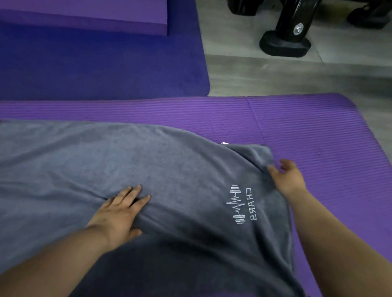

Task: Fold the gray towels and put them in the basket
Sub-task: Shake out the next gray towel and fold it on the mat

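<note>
A gray towel with a white embroidered logo lies spread across a ribbed purple mat. My left hand presses flat on the towel's middle, fingers straight. At the towel's right edge, near its far corner, my right hand pinches the cloth and lifts that side a little off the mat, so the cloth wrinkles there. No basket is in view.
A dark blue mat lies beyond the purple one, with a purple foam block on it. Black equipment feet stand on the gray floor at the top right.
</note>
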